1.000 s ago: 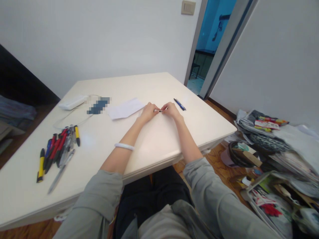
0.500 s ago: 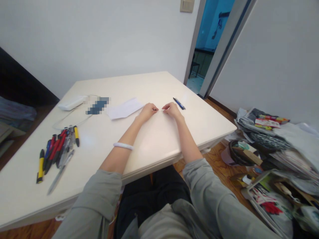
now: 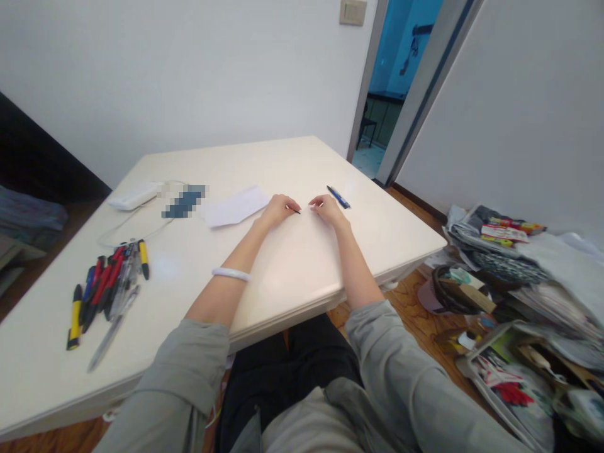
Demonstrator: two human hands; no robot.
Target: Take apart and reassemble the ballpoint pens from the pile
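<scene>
Pulling apart from a second ago's joined grip: pinching a thin black pen-like stick (image 3: 296, 211) in left hand (image 3: 278, 211) fingertips, just above the cream wooden table (image 3: 292, 270); curling right hand (image 3: 329, 210) fingers narrowly, contents impossible to tell.

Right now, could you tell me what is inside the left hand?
A thin dark rod sticks out of the left hand; its fingers cover the rest of it.

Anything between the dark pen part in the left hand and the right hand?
Nothing visible. The left hand pinches the thin dark pen part; only bare table separates it from the right hand. The blue pen lies beyond the right hand, the white paper left of both.
</scene>
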